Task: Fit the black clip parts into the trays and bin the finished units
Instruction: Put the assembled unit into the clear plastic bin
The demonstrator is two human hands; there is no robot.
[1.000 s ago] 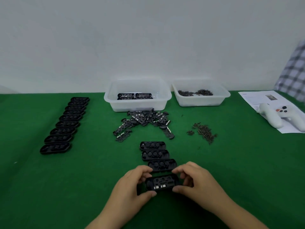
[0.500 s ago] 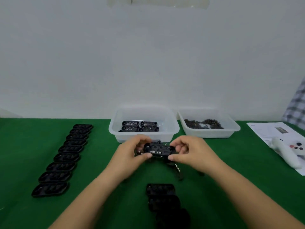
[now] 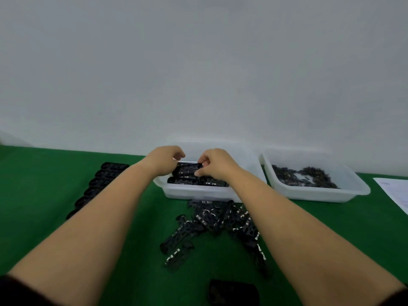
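Trays come first: at six o'clock, nearest us, one black oval plastic tray [image 3: 234,291] lies on the green cloth-covered table [image 3: 44,180]. Just beyond it, toward twelve o'clock, we see a loose heap of flat black clip parts with small silver tabs [image 3: 212,228], lying between our two forearms. At ten o'clock a row of empty black trays [image 3: 99,186] runs away from us, partly hidden by our left arm. Farther on at twelve o'clock stands a clear plastic bin [image 3: 198,193] with finished black units [image 3: 198,181] lying in it. Over it, our left hand [image 3: 164,161] and right hand [image 3: 215,165] each pinch one end of a finished black tray unit [image 3: 187,168] with curled fingers, holding it inside the bin just above the others. At two o'clock a second clear plastic bin [image 3: 320,195] holds small dark parts [image 3: 304,176], and a white paper sheet [image 3: 395,191] lies at three o'clock.
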